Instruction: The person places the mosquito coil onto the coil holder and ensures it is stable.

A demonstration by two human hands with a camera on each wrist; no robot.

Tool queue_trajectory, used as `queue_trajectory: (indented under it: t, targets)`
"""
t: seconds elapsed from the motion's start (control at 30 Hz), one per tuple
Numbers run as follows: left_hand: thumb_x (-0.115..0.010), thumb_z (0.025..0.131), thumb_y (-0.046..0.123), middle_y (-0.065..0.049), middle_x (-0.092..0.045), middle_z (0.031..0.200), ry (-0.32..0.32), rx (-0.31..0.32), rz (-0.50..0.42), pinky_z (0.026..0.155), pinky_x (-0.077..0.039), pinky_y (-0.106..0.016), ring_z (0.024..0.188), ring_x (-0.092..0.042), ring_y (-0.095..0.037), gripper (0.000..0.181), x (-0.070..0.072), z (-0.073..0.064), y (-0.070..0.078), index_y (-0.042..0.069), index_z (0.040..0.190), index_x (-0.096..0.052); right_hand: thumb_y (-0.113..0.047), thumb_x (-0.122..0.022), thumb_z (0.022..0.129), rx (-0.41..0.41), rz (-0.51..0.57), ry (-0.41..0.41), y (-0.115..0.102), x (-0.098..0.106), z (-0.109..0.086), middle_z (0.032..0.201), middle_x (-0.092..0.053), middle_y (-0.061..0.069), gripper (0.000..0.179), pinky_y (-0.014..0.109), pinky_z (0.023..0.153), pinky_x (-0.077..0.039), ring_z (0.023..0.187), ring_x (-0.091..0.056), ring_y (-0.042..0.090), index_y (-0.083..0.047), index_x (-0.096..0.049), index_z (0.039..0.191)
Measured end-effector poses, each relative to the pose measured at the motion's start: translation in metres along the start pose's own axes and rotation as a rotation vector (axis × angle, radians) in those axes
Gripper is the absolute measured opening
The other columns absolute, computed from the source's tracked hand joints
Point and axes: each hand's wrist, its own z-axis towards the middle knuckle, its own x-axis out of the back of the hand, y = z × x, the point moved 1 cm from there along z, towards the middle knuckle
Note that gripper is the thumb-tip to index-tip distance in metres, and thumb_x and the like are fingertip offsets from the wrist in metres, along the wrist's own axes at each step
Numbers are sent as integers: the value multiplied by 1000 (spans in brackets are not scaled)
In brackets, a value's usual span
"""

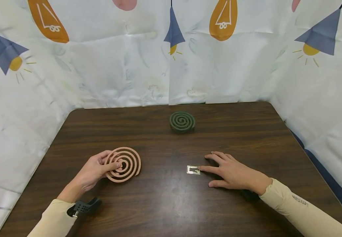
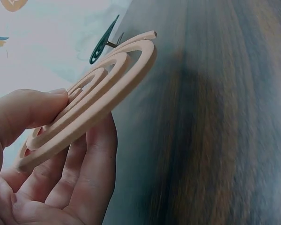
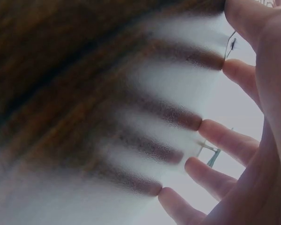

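1. Holding a tan spiral coil, a person's left hand pinches it with the thumb on its upper face and fingers behind. The wrist view suggests it is lifted off the table.

2. Reaching across the dark wood table, the right hand has its fingers spread, palm down. Its index fingertip touches the right end of a small metal piece lying flat; nothing is gripped there.

3. Sitting at the far side of the table, near the middle, is a dark green coil, well apart from both hands.

4. Judging the step in hand, the left hand seems to be keeping the tan coil ready while the right hand makes contact with the metal piece.

5. Judging what comes next, picking up so flat a piece would likely call for drawing thumb and index finger together on its edges, with the left pinch kept light, as the thin coil could snap.
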Motion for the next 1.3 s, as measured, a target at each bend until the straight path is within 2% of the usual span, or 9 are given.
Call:
queue_trajectory:
  t: [0.13, 0.33, 0.57, 0.77, 1.03, 1.3]
  targets:
    - [-72, 99, 16, 4, -75, 105, 0, -2, 3, 77, -65, -28, 89, -75, -8, 56, -4, 5, 0, -5, 142, -44, -64, -53, 99, -8, 23, -17, 0, 1, 1, 162, -42, 13, 62, 69, 110, -43, 152, -36, 45, -42, -43, 156]
    - [-72, 98, 15, 6, -75, 104, -11, -5, -13, 77, -64, -26, 89, -75, -7, 57, -12, 10, 2, -6, 143, -43, -71, -54, 95, -19, -17, 5, -1, 3, 4, 161, -43, 11, 67, 70, 109, -41, 152, -35, 43, -44, -43, 155]
    - [-70, 100, 16, 4, -76, 106, -31, -59, -40, 76, -64, -28, 88, -76, -10, 50, -20, 15, 8, -3, 139, -46, -75, -52, 93, -25, -11, 3, -2, 5, 6, 163, -41, 10, 71, 70, 110, -39, 153, -34, 42, -44, -43, 156]
    - [-70, 100, 14, 4, -78, 107, -42, -82, -104, 76, -65, -28, 86, -76, -10, 48, -28, 22, 12, -3, 138, -44, -75, -50, 93, -22, 23, -25, -2, 4, 6, 165, -39, 9, 71, 71, 111, -38, 155, -30, 43, -45, -41, 156]
    - [-70, 100, 13, 3, -78, 107, -54, -83, -156, 77, -65, -28, 85, -76, -10, 47, -40, 33, 15, -2, 137, -45, -75, -52, 93, -26, 19, -21, 0, 4, 5, 166, -37, 10, 71, 70, 110, -39, 154, -33, 42, -45, -42, 156]
    - [-70, 100, 14, -2, -76, 111, -78, -70, -166, 78, -65, -27, 87, -77, -11, 55, -51, 44, 20, -5, 144, -42, -74, -53, 93, -32, 37, -23, 1, 3, 5, 166, -37, 10, 69, 71, 109, -40, 154, -33, 42, -45, -43, 156]
